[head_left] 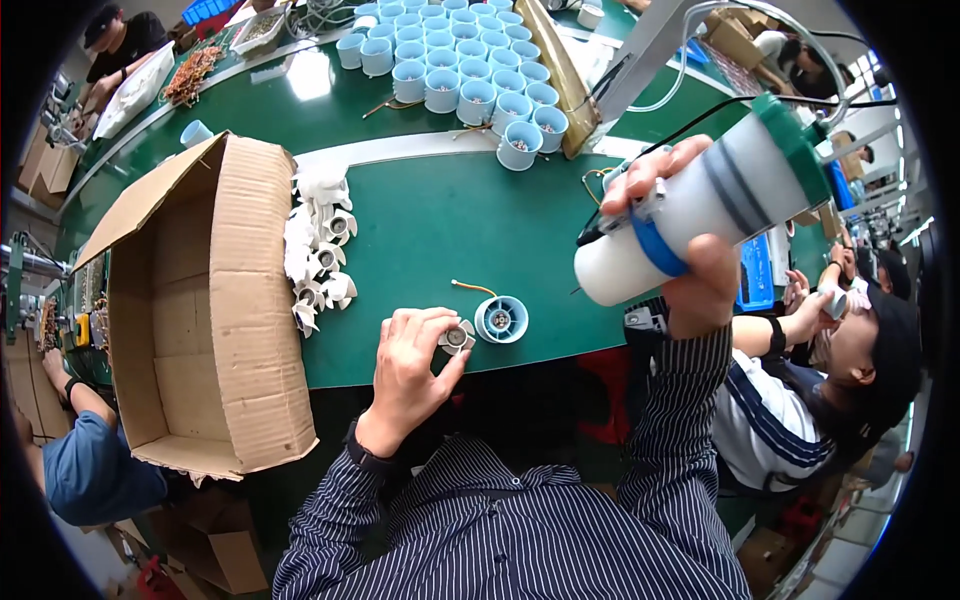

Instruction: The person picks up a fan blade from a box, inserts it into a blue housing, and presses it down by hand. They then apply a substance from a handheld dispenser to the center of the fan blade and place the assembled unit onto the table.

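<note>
My left hand [408,365] is closed at the table's near edge, with a small white fan impeller [456,338] between thumb and fingers. Just right of it a light blue round fan housing [501,320] sits on the green table, its short wire [472,288] stretching up and left. Raised at the right, my right hand [706,282] wraps around a large white dispensing cartridge [715,190] with a green cap and a blue band. The cartridge tilts, its thin needle tip pointing down and left, above the table and apart from the housing.
An open cardboard box [265,300] stands at left, beside a pile of white impellers [325,258]. Many light blue housings [473,100] crowd the far side. A clear hose [690,60] and metal post [640,65] rise near the cartridge. A co-worker [810,400] sits close at right.
</note>
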`<state>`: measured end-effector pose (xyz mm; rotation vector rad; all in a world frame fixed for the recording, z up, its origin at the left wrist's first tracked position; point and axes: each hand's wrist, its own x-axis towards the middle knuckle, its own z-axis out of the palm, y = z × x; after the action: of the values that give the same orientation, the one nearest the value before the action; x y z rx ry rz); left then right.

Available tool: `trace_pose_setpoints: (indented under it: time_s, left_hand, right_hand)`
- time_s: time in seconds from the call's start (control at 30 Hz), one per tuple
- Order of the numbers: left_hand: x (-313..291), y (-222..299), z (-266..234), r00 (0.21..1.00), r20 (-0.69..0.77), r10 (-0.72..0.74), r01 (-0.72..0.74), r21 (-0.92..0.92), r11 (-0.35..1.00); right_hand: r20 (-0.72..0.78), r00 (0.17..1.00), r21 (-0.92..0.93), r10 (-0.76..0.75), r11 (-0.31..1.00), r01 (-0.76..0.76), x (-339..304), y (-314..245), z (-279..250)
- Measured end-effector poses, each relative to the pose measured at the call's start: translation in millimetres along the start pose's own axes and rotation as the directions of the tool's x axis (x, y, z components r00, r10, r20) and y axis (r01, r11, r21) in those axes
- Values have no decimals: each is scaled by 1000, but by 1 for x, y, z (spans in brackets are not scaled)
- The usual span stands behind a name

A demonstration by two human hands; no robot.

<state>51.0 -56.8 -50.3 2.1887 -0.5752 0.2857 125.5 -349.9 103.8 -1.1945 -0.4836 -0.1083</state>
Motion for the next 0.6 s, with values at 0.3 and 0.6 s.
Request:
trace_pose_setpoints:
  time_s: [0.3,0.6]
  left_hand:
    - [-1,-3,-3,1000,-2,-1,1,10,1000]
    - [-2,-5,0,1000,-20,4,-4,5,1000]
  right_hand:
    - [-100,981,-100,164,980,-174,-42,71,46]
    - [-76,994,-25,83,996,-86,-50,77,35]
